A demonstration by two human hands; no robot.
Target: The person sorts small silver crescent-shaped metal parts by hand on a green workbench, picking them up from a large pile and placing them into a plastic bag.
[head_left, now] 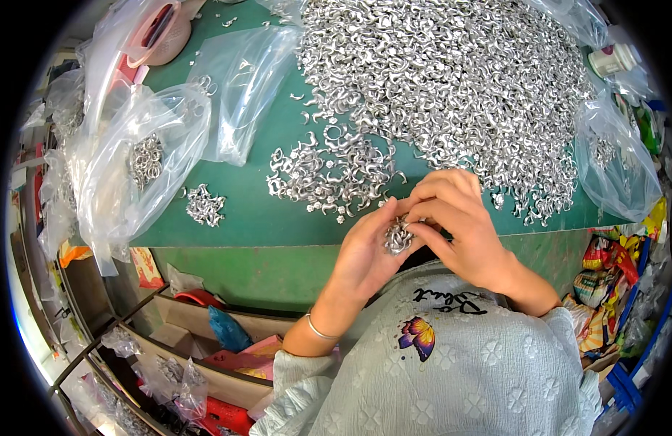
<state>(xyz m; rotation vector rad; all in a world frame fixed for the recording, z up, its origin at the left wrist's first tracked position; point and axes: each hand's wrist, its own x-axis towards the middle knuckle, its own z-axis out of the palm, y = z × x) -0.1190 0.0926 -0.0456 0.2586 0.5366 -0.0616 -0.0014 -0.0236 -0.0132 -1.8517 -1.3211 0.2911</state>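
We cup small silver metal pieces [398, 238] in our left hand [363, 254] by the near edge of the green table [256, 225], our right hand [458, 221] touching them. Ahead of us, a small heap [329, 176] lies beside a much larger pile [452, 87], with clear plastic bags [249, 80] to the left.

I am in what looks like a small-parts workshop — before me, a green surface [241, 211] bears a huge heap of silvery metal pieces [452, 80]; clear plastic bags [172, 134] of metal parts lie toward its left and right; below, open compartments [241, 389] hold more bags.
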